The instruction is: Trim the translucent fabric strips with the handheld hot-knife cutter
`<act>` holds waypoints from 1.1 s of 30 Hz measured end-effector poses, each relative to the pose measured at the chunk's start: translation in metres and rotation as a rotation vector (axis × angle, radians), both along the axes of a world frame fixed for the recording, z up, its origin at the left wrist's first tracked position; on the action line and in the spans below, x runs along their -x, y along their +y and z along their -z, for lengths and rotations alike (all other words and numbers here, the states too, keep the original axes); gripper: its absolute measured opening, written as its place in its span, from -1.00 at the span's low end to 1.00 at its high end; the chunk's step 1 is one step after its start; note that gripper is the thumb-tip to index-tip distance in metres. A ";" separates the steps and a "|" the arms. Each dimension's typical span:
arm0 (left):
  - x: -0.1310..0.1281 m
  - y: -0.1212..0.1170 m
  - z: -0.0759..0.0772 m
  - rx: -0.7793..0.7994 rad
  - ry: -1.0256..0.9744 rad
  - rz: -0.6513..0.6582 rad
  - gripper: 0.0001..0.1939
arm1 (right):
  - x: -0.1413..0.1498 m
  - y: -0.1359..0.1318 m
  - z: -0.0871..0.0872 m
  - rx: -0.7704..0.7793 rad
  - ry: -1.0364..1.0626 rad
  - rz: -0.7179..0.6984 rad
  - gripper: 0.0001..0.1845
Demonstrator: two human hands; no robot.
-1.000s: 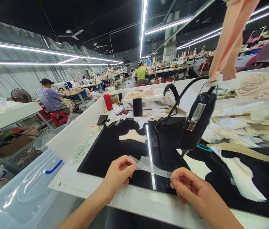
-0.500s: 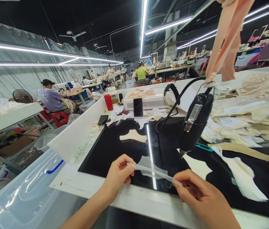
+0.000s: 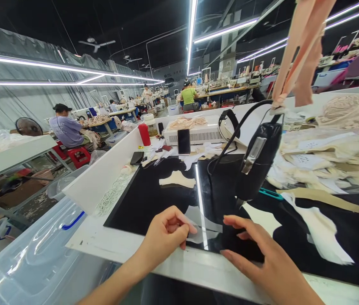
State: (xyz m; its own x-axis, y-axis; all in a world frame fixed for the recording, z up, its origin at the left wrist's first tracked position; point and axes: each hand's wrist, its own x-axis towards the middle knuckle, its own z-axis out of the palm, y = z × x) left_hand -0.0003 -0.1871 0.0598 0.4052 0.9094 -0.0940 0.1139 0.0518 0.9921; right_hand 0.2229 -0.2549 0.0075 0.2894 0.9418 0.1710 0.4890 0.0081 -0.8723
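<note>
My left hand (image 3: 168, 233) is closed in a pinch on a thin, translucent fabric piece (image 3: 202, 235), low over the black work surface (image 3: 131, 212). Just behind it, a similar translucent cut piece (image 3: 200, 215) lies flat, partly overlapped by the held one. To the right, my right hand (image 3: 262, 254) is open, thumb and fingers apart and nothing between them. A cream cut piece (image 3: 176, 180) rests farther back. Beyond my right hand hangs a black handheld tool (image 3: 257, 163) with a metal clip, its tip above another cream piece (image 3: 263, 218).
A phone (image 3: 184, 142) leans against a white vented box (image 3: 202, 135). A teal cutter (image 3: 271, 194) and stacked cream fabric (image 3: 322, 159) are at right. Pale green cord (image 3: 114, 192) lies along the left wall. A lidded plastic bin (image 3: 33, 241) stands left; people sit at machines beyond.
My right hand has let go of the translucent piece and opened. The piece, previously stretched between both hands, now extends from my left hand, which has shifted slightly right.
</note>
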 end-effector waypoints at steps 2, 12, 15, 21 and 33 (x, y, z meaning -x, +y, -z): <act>-0.002 -0.001 -0.002 -0.029 0.041 0.056 -0.89 | 0.003 0.002 -0.005 -0.047 0.007 -0.070 -0.44; -0.010 0.004 -0.007 -0.212 0.121 0.089 -0.80 | 0.020 0.026 -0.023 0.062 0.113 -0.358 -0.72; -0.013 0.004 -0.001 -0.034 0.000 0.114 -0.56 | 0.022 0.022 -0.025 0.097 0.326 -0.270 -0.67; -0.018 -0.002 0.011 0.221 -0.214 0.168 -0.62 | 0.024 0.013 -0.014 0.148 0.451 -0.136 -0.64; -0.012 0.006 0.009 0.279 -0.154 0.205 -0.52 | 0.018 0.007 -0.005 -0.020 0.237 -0.123 -0.61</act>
